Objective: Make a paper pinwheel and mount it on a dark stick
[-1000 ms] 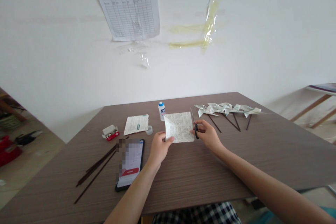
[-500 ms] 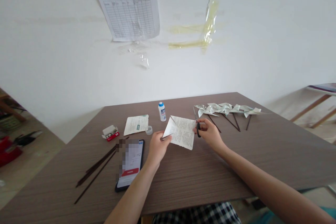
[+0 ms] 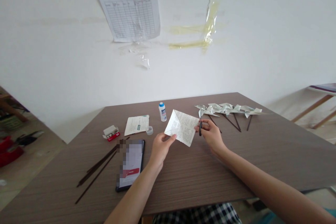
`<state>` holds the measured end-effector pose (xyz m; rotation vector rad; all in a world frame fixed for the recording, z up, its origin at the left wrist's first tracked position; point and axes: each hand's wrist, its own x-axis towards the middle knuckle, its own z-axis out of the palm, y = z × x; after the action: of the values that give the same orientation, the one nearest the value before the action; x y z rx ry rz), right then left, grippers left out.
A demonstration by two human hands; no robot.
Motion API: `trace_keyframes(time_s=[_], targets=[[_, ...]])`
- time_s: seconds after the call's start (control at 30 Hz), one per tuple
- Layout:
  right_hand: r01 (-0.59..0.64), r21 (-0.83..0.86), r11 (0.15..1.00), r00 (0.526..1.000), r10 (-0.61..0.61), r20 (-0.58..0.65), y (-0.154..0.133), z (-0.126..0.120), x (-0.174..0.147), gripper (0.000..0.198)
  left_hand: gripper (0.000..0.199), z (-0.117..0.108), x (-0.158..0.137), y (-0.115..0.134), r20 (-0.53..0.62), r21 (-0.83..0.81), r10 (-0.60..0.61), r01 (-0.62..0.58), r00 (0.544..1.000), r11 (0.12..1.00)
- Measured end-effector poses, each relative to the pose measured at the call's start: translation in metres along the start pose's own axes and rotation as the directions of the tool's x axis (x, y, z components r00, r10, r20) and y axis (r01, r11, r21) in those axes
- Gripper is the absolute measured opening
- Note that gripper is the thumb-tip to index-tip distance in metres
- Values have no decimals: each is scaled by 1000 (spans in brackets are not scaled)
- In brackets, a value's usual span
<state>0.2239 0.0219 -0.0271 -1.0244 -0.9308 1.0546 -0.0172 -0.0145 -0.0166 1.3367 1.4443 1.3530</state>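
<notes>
The left hand (image 3: 160,147) pinches the near-left part of the printed paper square (image 3: 182,127), thumb on the upper face. The right hand (image 3: 211,133) grips the black-handled scissors (image 3: 200,128); its fingertips appear to meet the right edge of the sheet. The paper is located between the hands, forward of the left thumb, above the table (image 3: 183,178). It has no evident long axis and is turned askew, with faint crease lines. The scissors' long axis points away from the person; the blades stand just beside the sheet's right corner, not across it. This blade-to-edge alignment is judged the governing relation, and the right hand is nearer to that corner. Beyond the sheet, to its left, stands a blue-capped bottle (image 3: 162,113); beyond the right hand lie paper pinwheels (image 3: 233,109) on dark sticks (image 3: 236,122).
</notes>
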Motion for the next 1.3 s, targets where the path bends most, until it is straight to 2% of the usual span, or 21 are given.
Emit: trace_keyframes(time_s=[0.13,0.3,0.5,0.77,1.1,1.3], targets=[[-11,11,1000,1000,11,-23,-4,2,-3,61,19,2,-3,3,90,77,18,-25,996,997],[-29,12,1000,1000,29,1,-7,5,-9,60,4,8,-2,2,69,139,18,-28,997,990],[-20,47,999,1000,20,-1,-10,10,-12,63,4,8,-1,1,-4,140,40,-40,999,989],[-6,39,999,1000,6,8,-13,12,-15,65,10,11,-5,1,75,145,23,-34,997,989],[-7,34,999,999,6,38,-14,12,-15,68,11,8,-4,8,-30,118,32,-28,999,993],[-7,42,999,999,5,43,-16,13,-17,70,6,9,-6,7,12,113,26,-27,1000,993]])
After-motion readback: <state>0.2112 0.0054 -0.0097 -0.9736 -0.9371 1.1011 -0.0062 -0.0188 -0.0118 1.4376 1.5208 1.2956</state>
